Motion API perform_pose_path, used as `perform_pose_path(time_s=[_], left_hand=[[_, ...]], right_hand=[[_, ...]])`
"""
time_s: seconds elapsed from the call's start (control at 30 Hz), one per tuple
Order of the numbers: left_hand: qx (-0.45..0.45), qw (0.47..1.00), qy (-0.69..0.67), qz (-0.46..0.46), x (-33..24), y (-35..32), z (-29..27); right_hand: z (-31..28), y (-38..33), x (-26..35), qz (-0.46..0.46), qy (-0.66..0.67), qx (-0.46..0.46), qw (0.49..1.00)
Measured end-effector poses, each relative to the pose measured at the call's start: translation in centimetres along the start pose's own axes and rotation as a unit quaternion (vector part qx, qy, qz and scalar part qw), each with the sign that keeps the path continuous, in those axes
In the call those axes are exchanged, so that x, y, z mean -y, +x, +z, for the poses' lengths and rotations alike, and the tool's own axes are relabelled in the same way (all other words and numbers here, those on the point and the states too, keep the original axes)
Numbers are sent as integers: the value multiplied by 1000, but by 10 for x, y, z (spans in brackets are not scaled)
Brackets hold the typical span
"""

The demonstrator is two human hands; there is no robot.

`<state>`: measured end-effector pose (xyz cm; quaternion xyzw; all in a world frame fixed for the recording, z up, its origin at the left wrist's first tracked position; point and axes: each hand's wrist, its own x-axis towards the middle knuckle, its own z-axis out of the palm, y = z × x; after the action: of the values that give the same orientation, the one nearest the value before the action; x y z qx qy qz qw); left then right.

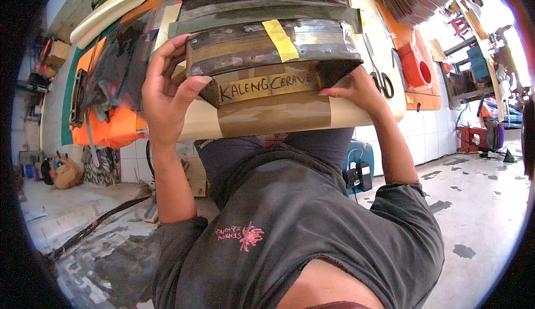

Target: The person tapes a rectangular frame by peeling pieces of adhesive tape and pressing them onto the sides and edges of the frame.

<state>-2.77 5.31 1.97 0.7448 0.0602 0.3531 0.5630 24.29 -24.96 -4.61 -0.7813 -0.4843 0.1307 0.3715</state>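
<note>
A long brown frame [239, 50] with dark, taped strips and several screw heads faces me over the table's near edge. Yellow tape [281, 44] crosses its upper side, and a yellow handwritten label [267, 88] lies along its near side. My left hand [167, 94] grips the left end, thumb on the near side and fingers round the far corner. At the right end my right hand [359, 91] holds it, thumb pointing inward along the label and fingers partly hidden behind the dark corner. Beneath it is a cream surface [192, 125] with a wide band of brown tape.
Black-handled scissors [384, 84] lie right of my right hand, near a red-orange box [415, 66] with a round hole. Brown sheets [415, 0] are stacked far right. Left are dark film [120, 58], orange cloth [114, 128] and a cream roll [111, 13]. A person [66, 172] is low on the floor.
</note>
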Motion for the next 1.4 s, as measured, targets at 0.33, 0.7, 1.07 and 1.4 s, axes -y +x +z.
perform_pose_path(time_s=[0.33, 0.7, 1.07, 1.4], left_hand=[[7, 1000, -10, 2, 0, 2, 2], [85, 988, 89, -98, 38, -27, -15], [54, 988, 83, -119, 55, -36, -14], [-34, 998, 51, -20, 4, -30, -17]], right_hand=[[0, 2, 4, -12, -60, 6, 998], [2, 2, 2, 12, -16, 13, 1000], [-10, -2, 16, 12, 68, 23, 997], [-20, -4, 16, -20, 174, -22, 984]])
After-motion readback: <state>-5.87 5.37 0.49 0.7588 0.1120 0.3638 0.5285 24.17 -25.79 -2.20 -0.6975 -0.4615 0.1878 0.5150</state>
